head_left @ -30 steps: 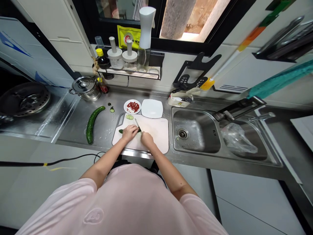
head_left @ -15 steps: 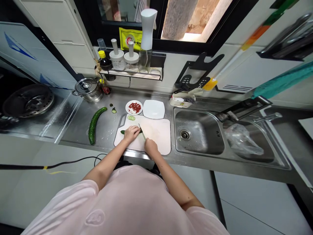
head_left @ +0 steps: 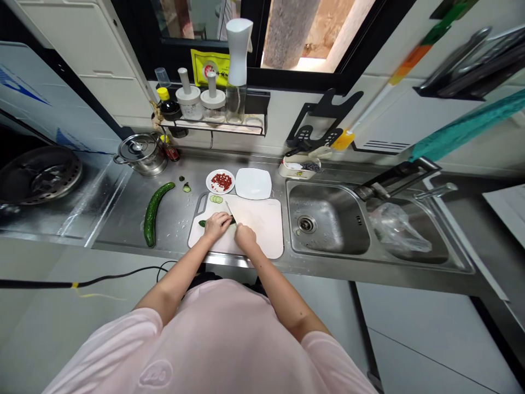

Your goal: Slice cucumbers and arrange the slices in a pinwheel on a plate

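Observation:
On the white cutting board point(head_left: 262, 230), my left hand point(head_left: 216, 225) is closed over a piece of cucumber point(head_left: 202, 223), whose dark green end sticks out to the left of the fingers. My right hand point(head_left: 245, 238) grips a knife point(head_left: 230, 212) by its handle, which the fist hides. The blade points away from me and lies against the cucumber's right end, close to the left fingertips. A few pale cucumber slices point(head_left: 216, 199) rest at the board's upper left. Left of the board, a whole curved cucumber point(head_left: 154, 213) lies on the steel counter.
Behind the board stand a plate of chopped red pieces point(head_left: 210, 185) and a white square plate point(head_left: 253, 184). Cucumber scraps point(head_left: 186, 187) lie to the left. The sink point(head_left: 328, 219) is at the right, a lidded pot point(head_left: 143, 156) at the back left, and a spice rack point(head_left: 213, 127) above.
The view has shifted slightly, so the scene sits a little further left. My right hand and the knife have moved closer to my left hand, which still holds the cucumber.

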### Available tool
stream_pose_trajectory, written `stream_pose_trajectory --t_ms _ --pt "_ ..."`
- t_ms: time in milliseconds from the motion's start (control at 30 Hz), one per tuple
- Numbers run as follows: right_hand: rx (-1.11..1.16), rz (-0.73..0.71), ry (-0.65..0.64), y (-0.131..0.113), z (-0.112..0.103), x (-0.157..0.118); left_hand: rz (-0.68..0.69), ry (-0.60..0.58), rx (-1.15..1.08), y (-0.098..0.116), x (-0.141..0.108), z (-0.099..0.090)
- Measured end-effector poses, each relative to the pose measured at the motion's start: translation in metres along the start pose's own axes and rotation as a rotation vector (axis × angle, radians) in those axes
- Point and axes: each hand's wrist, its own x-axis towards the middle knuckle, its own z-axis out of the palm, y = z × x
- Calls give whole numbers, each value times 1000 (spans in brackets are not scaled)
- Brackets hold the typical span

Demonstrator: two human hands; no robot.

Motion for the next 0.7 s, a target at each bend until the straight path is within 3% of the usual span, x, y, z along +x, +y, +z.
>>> stream_pose_trajectory --t_ms 433,700 --pt "-40 8 -19 21 10 -38 1 13 -9 3 -1 -2" --pt "-30 21 -31 15 6 -30 -4 10 -15 4 0 -3"
